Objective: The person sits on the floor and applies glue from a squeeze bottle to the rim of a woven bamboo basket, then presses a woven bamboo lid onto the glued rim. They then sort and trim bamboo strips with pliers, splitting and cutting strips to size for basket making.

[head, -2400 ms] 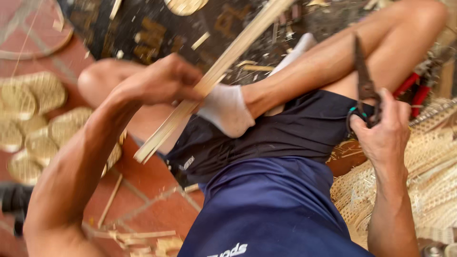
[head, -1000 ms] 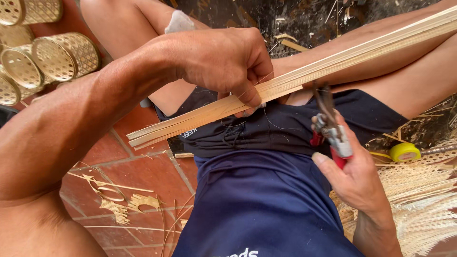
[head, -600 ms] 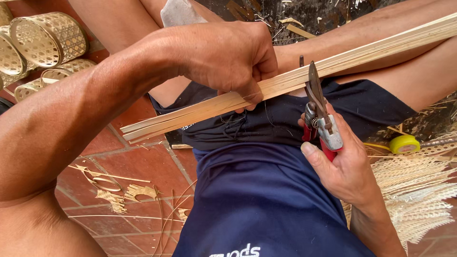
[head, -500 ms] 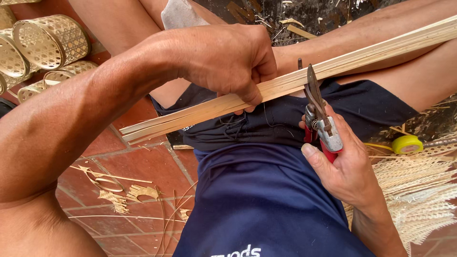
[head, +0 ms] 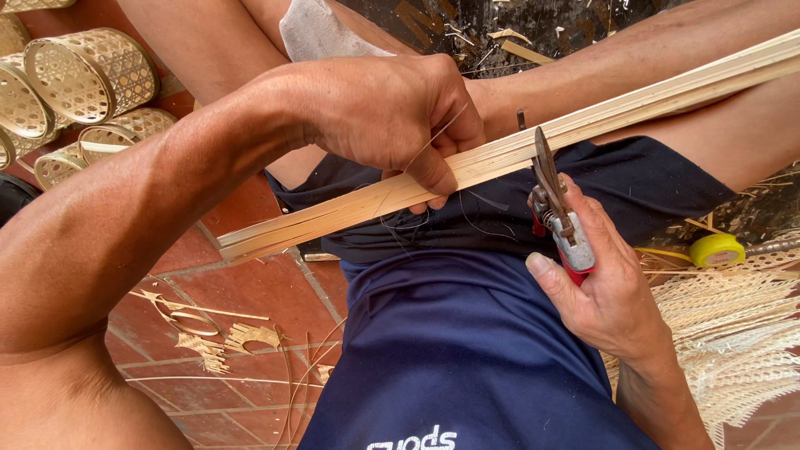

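Observation:
My left hand [head: 387,112] grips a bundle of long pale bamboo strips [head: 633,104] that runs from lower left to upper right across my lap. My right hand [head: 604,287] holds red-handled metal shears [head: 558,212], blades pointing up, with the tips against the underside of the bundle just right of my left hand. Thin loose fibres hang off the strips near my left thumb. I sit in dark blue shorts with my legs spread.
Several woven cane cylinders [head: 92,71] lie at the upper left on the red tile floor [head: 250,292]. Bamboo shavings [head: 208,342] litter the tiles. A yellow tape roll [head: 718,248] and woven cane matting [head: 733,333] lie at the right.
The shears have risen from beside my thigh up to the bundle, and the blades now touch its underside. My left hand keeps its grip; the view has shifted slightly.

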Demonstrator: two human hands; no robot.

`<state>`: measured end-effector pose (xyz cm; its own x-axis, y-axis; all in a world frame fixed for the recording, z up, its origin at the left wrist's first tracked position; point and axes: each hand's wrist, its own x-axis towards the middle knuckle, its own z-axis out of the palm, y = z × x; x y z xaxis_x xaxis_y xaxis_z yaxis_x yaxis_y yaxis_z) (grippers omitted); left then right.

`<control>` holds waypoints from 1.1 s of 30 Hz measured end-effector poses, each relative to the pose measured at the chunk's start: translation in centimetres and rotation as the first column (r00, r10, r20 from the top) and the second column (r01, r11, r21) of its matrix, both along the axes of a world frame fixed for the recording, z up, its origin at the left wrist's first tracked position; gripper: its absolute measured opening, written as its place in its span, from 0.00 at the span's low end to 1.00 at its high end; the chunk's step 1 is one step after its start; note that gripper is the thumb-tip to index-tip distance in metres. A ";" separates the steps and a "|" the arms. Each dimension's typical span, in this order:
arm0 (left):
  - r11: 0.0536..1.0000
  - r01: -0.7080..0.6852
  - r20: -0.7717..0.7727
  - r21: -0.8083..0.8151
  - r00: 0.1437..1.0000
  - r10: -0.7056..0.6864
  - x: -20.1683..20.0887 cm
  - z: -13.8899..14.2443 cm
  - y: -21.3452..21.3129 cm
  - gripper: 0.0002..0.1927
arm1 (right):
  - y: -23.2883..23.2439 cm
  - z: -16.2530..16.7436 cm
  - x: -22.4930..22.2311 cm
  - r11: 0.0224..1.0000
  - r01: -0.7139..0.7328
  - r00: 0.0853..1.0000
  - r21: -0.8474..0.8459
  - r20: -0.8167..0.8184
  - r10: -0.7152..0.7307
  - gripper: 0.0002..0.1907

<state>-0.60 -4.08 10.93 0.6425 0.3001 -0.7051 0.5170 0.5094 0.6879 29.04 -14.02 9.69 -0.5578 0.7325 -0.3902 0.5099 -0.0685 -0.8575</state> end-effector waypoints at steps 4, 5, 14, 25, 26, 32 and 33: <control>0.998 -0.052 0.041 0.026 0.998 0.051 0.0 -0.1 -0.6 0.24 | -0.3 0.1 0.0 1.000 -0.005 1.000 0.018 -0.005 0.005 0.40; 0.996 -0.051 0.055 0.069 0.997 0.048 0.0 -0.2 -0.8 0.26 | -0.4 0.1 0.0 1.000 -0.006 1.000 0.012 -0.010 0.006 0.40; 0.953 -0.018 0.056 0.304 0.998 0.001 -0.4 -1.1 -1.5 0.33 | -0.9 -0.2 0.1 0.999 -0.006 0.998 -0.052 0.070 0.009 0.40; 0.944 -0.024 0.079 0.329 0.997 -0.002 -0.4 -1.6 -1.9 0.35 | -1.0 0.1 0.0 0.997 0.006 1.000 -0.082 -0.017 -0.008 0.36; 0.945 -0.009 0.061 0.327 0.998 -0.012 -0.4 -1.6 -1.9 0.35 | -1.0 0.2 -0.1 0.996 0.011 1.000 -0.091 -0.022 -0.013 0.36; 0.916 0.030 0.049 0.400 0.997 -0.053 -0.3 -1.6 -1.8 0.35 | -1.1 0.9 -0.3 0.992 0.029 0.999 -0.122 -0.036 -0.034 0.36; 0.918 0.051 0.022 0.394 0.998 -0.065 -0.2 -1.6 -1.9 0.36 | -1.1 1.1 -0.3 0.994 0.014 1.000 -0.110 -0.023 -0.017 0.37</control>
<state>-0.82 -5.94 9.35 0.6884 0.5097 -0.5160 0.5107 0.1646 0.8439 28.72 -15.11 10.75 -0.5569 0.6945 -0.4555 0.4876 -0.1706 -0.8562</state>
